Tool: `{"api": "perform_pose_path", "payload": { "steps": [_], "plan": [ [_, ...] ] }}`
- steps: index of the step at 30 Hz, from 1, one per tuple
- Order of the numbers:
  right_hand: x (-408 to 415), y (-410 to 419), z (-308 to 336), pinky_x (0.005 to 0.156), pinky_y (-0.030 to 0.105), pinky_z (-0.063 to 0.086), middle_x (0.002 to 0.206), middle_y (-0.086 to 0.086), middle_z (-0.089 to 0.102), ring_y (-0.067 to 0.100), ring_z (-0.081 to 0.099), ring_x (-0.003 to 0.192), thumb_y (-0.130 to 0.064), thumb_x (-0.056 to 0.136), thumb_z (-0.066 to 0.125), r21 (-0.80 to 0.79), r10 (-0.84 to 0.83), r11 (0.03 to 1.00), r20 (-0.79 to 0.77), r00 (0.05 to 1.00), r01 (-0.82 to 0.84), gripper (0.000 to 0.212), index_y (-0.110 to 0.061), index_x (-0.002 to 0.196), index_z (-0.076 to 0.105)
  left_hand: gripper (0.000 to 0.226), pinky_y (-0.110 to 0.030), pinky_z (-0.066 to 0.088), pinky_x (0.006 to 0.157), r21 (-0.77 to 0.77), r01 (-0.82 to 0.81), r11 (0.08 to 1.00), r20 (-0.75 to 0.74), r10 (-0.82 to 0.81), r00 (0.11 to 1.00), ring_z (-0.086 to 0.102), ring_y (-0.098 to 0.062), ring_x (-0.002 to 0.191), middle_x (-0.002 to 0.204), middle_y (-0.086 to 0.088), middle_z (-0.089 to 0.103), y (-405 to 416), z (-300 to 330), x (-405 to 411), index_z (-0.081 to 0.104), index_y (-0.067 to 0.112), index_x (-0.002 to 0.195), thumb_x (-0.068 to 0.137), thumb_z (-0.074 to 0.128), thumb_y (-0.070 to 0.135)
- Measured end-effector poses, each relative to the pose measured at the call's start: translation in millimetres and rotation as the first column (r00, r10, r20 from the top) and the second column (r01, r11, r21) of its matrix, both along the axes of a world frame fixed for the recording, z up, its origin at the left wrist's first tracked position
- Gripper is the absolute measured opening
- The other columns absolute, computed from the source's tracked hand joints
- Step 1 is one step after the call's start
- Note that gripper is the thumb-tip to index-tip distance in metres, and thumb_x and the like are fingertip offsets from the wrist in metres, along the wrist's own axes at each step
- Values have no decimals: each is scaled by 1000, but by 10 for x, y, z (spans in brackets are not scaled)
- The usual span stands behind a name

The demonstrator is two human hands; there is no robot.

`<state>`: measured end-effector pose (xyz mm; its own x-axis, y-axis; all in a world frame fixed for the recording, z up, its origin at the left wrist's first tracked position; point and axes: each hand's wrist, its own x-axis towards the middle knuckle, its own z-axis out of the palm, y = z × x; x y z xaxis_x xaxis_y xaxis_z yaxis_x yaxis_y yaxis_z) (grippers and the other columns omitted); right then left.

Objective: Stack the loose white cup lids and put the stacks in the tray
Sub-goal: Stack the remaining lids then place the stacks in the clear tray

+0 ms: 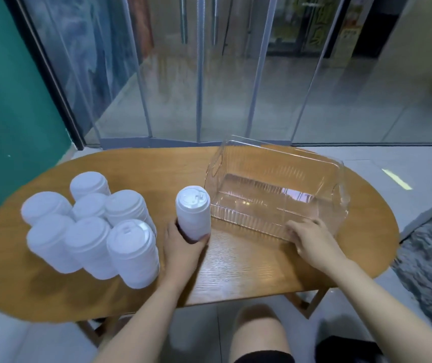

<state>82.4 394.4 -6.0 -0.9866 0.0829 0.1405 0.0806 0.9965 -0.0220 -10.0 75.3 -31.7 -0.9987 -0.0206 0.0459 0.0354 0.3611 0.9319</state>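
A tall stack of white cup lids (193,210) stands upright on the wooden table (236,268), just left of the clear plastic tray (314,163). My left hand (183,247) grips this stack near its base. My right hand (312,238) holds the tray's near rim, fingers curled over the edge. The tray holds nothing. Several more white lid stacks (91,226) cluster on the left half of the table, the nearest one (133,252) closest to my left hand.
The oval table's near edge runs just above my knee (257,334). Glass panels (209,74) rise behind the table and a green wall (7,100) stands at the left. A dark rough mat (430,258) lies on the floor at the right.
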Motion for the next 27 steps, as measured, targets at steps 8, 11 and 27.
{"api": "perform_pose_path", "payload": {
  "steps": [8, 11, 27],
  "plan": [
    [26, -1127, 340, 83, 20, 44, 97, -8, 69, 6, 61, 91, -28, 101, 65, -684, -255, 728, -319, 913, -36, 9, -21, 103, 70, 70, -33, 54, 94, 24, 148, 989, 1, -148, 989, 62, 0, 110, 119, 18, 63, -131, 26, 147, 53, 38, 125, 66, 92, 35],
    [-198, -1701, 296, 97, 30, 48, 119, -16, 65, -1, 59, 105, -80, 82, 57, -967, -249, 211, 89, 964, 144, 59, -36, 120, 60, 61, -32, 55, 92, 37, 185, 982, 14, -186, 982, 64, 4, 105, 113, 18, 69, -164, 72, 120, 56, 40, 115, 69, 91, 21],
    [-533, -2039, 342, 112, 40, 49, 113, -7, 78, 10, 71, 111, -49, 91, 73, -909, -129, -350, 284, 950, 225, 39, -18, 114, 74, 70, -31, 55, 88, -74, 228, 971, -37, -231, 972, 64, 0, 106, 113, 22, 67, -124, 83, 68, 48, 49, 119, 67, 91, 30]
  ]
}}
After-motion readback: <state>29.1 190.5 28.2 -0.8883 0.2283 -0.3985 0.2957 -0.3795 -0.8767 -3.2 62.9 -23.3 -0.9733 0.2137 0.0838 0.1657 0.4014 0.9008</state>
